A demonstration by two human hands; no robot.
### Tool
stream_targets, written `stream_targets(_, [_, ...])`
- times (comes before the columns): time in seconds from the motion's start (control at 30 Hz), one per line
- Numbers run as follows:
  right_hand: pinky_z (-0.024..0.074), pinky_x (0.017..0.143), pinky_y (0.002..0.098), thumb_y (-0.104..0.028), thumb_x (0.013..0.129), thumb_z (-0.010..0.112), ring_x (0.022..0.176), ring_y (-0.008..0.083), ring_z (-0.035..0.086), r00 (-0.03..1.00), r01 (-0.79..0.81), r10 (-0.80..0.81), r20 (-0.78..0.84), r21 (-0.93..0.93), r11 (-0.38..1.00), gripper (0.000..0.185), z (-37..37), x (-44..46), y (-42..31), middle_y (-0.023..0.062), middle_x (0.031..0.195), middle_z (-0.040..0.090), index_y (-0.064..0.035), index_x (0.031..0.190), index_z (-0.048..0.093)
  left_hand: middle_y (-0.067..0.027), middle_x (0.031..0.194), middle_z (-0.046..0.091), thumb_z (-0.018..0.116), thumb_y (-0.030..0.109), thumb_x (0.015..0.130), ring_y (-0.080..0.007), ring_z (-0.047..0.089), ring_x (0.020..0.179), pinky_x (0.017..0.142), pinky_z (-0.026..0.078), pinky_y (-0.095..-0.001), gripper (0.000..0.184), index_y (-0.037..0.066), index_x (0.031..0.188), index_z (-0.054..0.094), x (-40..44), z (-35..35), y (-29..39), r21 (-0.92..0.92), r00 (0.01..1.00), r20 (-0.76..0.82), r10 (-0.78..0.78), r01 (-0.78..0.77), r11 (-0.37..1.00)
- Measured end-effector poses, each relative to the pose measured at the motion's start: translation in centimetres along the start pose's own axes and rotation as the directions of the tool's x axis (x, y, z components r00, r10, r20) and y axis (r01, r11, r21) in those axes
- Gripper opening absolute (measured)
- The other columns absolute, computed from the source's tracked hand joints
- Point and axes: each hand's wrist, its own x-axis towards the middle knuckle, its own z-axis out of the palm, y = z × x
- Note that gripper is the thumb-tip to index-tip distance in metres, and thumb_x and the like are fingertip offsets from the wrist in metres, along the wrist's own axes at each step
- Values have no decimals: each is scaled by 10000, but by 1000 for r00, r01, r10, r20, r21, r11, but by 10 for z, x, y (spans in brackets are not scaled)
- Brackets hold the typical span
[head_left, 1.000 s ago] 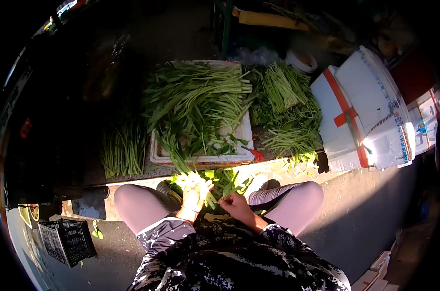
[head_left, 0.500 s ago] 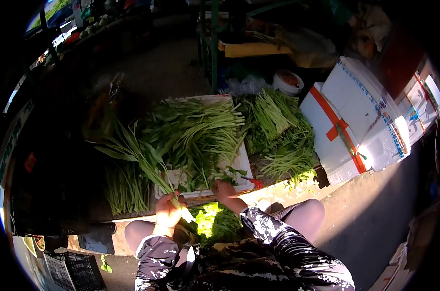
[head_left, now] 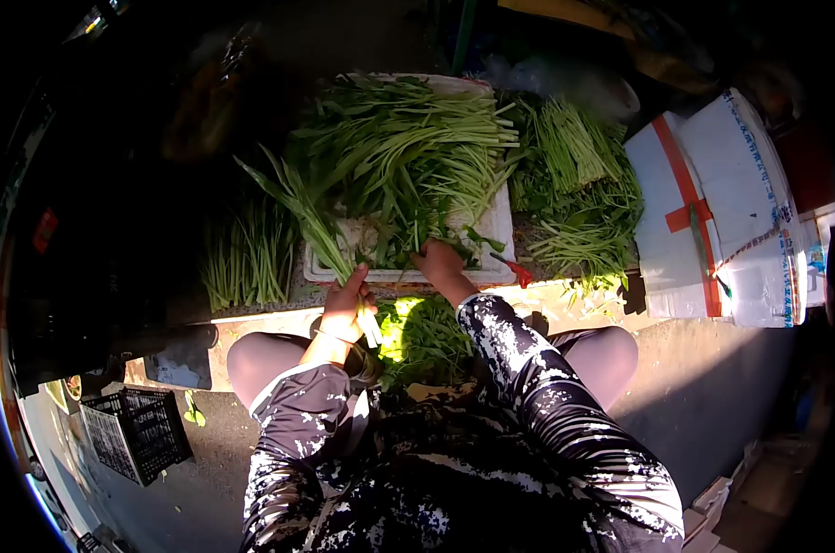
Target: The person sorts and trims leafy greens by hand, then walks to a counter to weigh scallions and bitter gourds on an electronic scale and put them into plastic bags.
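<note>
My left hand (head_left: 345,309) is closed around the pale stems of a bunch of water spinach (head_left: 309,226). Its long leaves point up and to the left, over the front left corner of a white foam tray (head_left: 500,217). At the tray's front edge is my right hand (head_left: 442,263), its fingers curled together against loose leaves; what is between the fingertips is hidden. More water spinach (head_left: 408,152) fills the back of the tray, stems to the right. Beside my right hand, a red handle (head_left: 520,274) sticks out over the tray's front right corner.
Bundled greens (head_left: 578,152) are piled right of the tray, and cut stems (head_left: 250,263) lie to its left. Leafy greens (head_left: 431,341) sit between my knees. White foam boxes (head_left: 735,203) with red tape stand at right. A black crate (head_left: 136,433) is on the ground at lower left.
My view has tipped downward, so the tray and greens appear higher in it. My left hand still holds the bunch, and my right hand stays at the tray's front edge.
</note>
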Motion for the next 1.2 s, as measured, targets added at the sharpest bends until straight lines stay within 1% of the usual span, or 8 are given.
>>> stream_targets(0.27, [436,568,354,-265,658,661,628,262,568,999,16,-20,31,123,992,294,-27,-30,-21,110,701,577,-42,809,543,-75,652,559,530,152,847,-189,570,535,467,496,-299,92,68,883,516,12,-6,-6,-99,997,77,-22,29,995])
stream_targets(0.57, [420,518,267,-162,717,658,580,120,529,882,269,-442,164,595,757,206,-66,-115,-28,55,617,548,-20,777,521,-97,869,582,519,52,844,-233,611,780,578,526,-341,43,81,851,489,-1,10,-20,68,973,217,-80,67,995])
stream_targets(0.63, [447,559,285,-226,756,636,598,162,558,809,-161,-278,517,651,742,221,-85,-82,-25,61,608,556,-37,845,566,-96,883,583,515,56,846,-231,612,766,568,525,-345,49,100,851,494,-8,15,-14,99,974,203,-97,78,992])
stream_targets(0.7, [470,618,317,-264,789,595,720,225,588,967,253,-220,-126,406,878,256,-61,-24,13,95,724,590,-55,937,576,-103,939,579,502,55,851,-241,619,745,565,526,-346,55,103,877,504,-12,22,-9,7,974,200,-102,103,995])
stream_targets(0.73, [480,684,352,-242,800,574,866,272,567,969,130,-90,-231,164,978,292,-69,0,20,144,972,547,-62,1024,526,-116,976,568,499,56,851,-255,623,736,569,531,-356,61,101,892,508,-11,25,-8,-92,963,263,-53,79,993])
stream_targets(0.83, [486,716,386,-186,798,577,974,312,507,952,-124,95,-292,-81,989,449,-81,44,32,192,1179,361,-57,1191,404,-139,1058,535,471,48,859,-290,624,743,595,540,-398,114,97,958,501,-3,20,-7,-152,972,236,-2,39,988])
stream_targets(1.03, [485,721,381,-162,749,611,889,306,562,977,-4,-73,-199,-364,931,346,-74,68,60,182,1059,508,-68,1070,525,-129,939,554,462,24,854,-243,597,651,542,506,-355,117,104,940,459,3,20,-10,-180,987,132,89,-64,982])
stream_targets(1.2, [473,640,327,-186,672,679,728,227,598,998,16,5,-56,355,935,272,-68,7,35,115,765,608,-25,863,571,-132,867,573,490,9,838,-192,539,577,503,469,-305,127,94,932,481,12,19,-20,-177,992,44,120,-111,978])
